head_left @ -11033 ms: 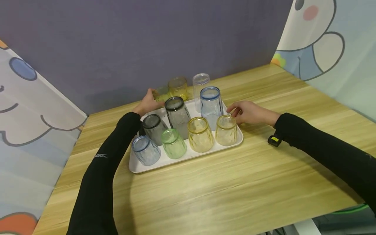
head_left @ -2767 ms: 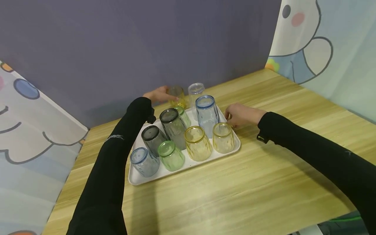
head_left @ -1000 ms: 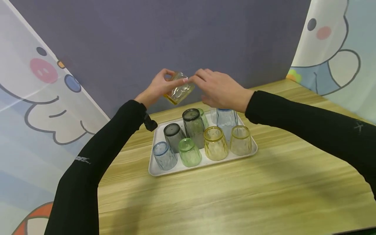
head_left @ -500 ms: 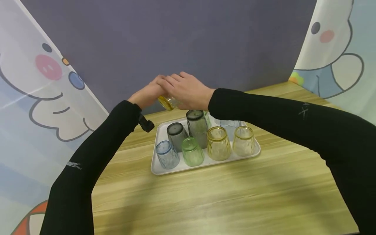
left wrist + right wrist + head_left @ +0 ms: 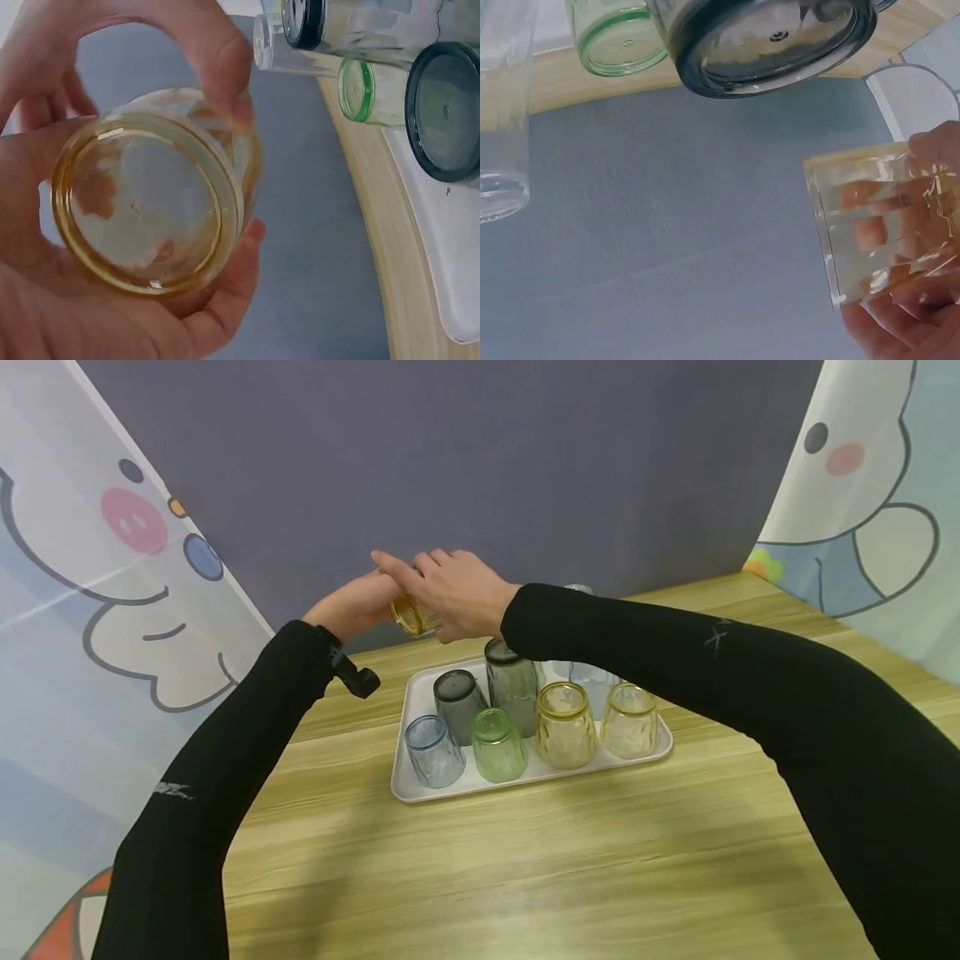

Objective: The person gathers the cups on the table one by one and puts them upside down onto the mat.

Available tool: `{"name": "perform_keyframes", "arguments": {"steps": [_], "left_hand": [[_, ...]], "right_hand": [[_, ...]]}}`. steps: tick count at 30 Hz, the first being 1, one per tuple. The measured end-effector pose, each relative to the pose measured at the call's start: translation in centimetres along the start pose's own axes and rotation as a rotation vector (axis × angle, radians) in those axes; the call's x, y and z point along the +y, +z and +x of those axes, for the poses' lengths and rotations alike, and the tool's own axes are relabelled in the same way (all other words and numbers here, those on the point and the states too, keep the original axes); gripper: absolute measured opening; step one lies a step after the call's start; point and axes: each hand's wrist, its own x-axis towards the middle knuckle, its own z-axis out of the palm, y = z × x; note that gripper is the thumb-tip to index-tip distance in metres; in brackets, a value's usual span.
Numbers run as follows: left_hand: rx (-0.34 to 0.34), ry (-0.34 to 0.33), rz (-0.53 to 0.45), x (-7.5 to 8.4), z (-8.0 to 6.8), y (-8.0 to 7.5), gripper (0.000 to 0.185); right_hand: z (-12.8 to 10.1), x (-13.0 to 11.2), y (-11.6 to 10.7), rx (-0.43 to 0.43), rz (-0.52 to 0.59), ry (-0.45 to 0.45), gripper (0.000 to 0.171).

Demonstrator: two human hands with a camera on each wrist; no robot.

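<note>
While you work above a pale wood-grain table [image 5: 525, 860], a plain purple-grey wall [image 5: 450, 460] stands behind it, and cartoon-printed panels [image 5: 90, 568] flank both sides. Your black sleeves carry the only writing: a small white logo on the left sleeve [image 5: 171, 790] and another mark on the right sleeve [image 5: 718, 633], both too small to read.

On the table sits a white tray [image 5: 420, 785] with glasses standing upside down on it. Tall smoky grey glass [image 5: 512, 693] in the middle, shorter grey glass [image 5: 458, 702] beside it. Along the front edge: blue glass [image 5: 433, 760], green glass [image 5: 497, 753], two amber glasses [image 5: 566, 735].

Now the hands, raised above the tray's far-left corner. Your left hand [image 5: 351, 607] has its fingers and thumb curled round a small amber glass [image 5: 154, 199], gripping it by the wall. Your right hand [image 5: 457, 593] meets it from the other side, fingers [image 5: 930, 150] wrapped on the same glass. That glass lies tipped over, long axis roughly level; whether mouth or base faces your left wrist, I cannot tell.
</note>
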Motion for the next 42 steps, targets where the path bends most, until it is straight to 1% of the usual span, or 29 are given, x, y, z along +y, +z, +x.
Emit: {"name": "perform_keyframes", "arguments": {"steps": [3,6,8,10,11,12,13,16,18,20,22,23,25,28,30,32,33,34,35,36,38,41,42], "left_hand": [[-0.026,-0.082,-0.017,-0.1,-0.1,-0.1,0.039],[-0.036,-0.130,-0.077,-0.3,-0.1,0.1,0.048],[-0.032,-0.135,-0.121,-0.5,0.0,0.2,0.054],[-0.015,-0.128,-0.179,-1.1,0.1,0.4,0.058],[-0.011,-0.120,-0.185,-1.5,0.2,0.5,0.059],[-0.003,-0.117,-0.168,-2.0,0.1,0.6,0.060],[0.008,-0.121,-0.125,-2.6,0.1,0.8,0.060],[0.034,-0.180,0.051,-4.8,-0.3,1.3,0.054],[0.044,-0.236,0.150,-6.3,-0.7,1.5,0.050],[0.047,-0.275,0.207,-7.5,-1.0,1.8,0.048],[0.044,-0.301,0.238,-8.3,-1.4,2.0,0.049],[0.034,-0.319,0.248,-8.7,-1.5,2.1,0.049],[-0.003,-0.357,0.293,-9.1,-1.7,2.4,0.049],[-0.089,-0.420,0.326,-9.6,-1.6,3.3,0.048],[-0.151,-0.424,0.351,-9.8,-1.5,3.9,0.046],[-0.191,-0.412,0.356,-10.0,-1.4,4.5,0.043],[-0.203,-0.400,0.354,-10.1,-1.3,4.7,0.042],[-0.208,-0.391,0.348,-10.1,-1.3,4.9,0.042],[-0.210,-0.381,0.345,-10.2,-1.3,5.0,0.042],[-0.207,-0.376,0.338,-10.1,-1.4,5.2,0.043],[-0.198,-0.373,0.331,-10.2,-1.4,5.4,0.046],[-0.189,-0.360,0.312,-10.6,-1.2,5.7,0.052],[-0.184,-0.355,0.302,-10.8,-1.2,5.8,0.053]], "right_hand": [[0.2,0.2,0.2,-0.058,0.119,0.035,0.113],[0.2,0.6,0.5,-0.121,0.218,0.087,0.110],[0.1,1.1,0.5,-0.160,0.275,0.130,0.106],[0.0,1.5,0.6,-0.196,0.321,0.172,0.102],[0.0,1.7,0.6,-0.214,0.346,0.191,0.100],[-0.1,1.8,0.6,-0.233,0.361,0.206,0.097],[-0.1,1.9,0.7,-0.254,0.372,0.219,0.094],[-0.2,2.0,0.8,-0.336,0.360,0.242,0.093],[-0.3,1.9,0.8,-0.390,0.308,0.246,0.097],[-0.3,1.9,0.7,-0.443,0.266,0.254,0.104],[-0.2,2.0,0.7,-0.487,0.234,0.260,0.107],[-0.1,2.1,0.7,-0.506,0.224,0.260,0.105],[0.2,2.3,1.0,-0.550,0.232,0.269,0.093],[0.7,2.7,1.8,-0.629,0.227,0.285,0.075],[1.1,2.9,2.6,-0.679,0.231,0.311,0.066],[1.4,3.2,3.4,-0.722,0.217,0.333,0.068],[1.5,3.3,3.7,-0.737,0.215,0.344,0.066],[1.7,3.3,4.0,-0.751,0.209,0.352,0.064],[1.9,3.4,4.3,-0.765,0.198,0.352,0.067],[2.0,3.3,4.6,-0.773,0.184,0.348,0.066],[2.2,3.1,5.2,-0.786,0.167,0.343,0.061],[2.3,2.4,5.9,-0.796,0.140,0.324,0.056],[2.3,2.2,6.1,-0.801,0.131,0.315,0.052]]}}
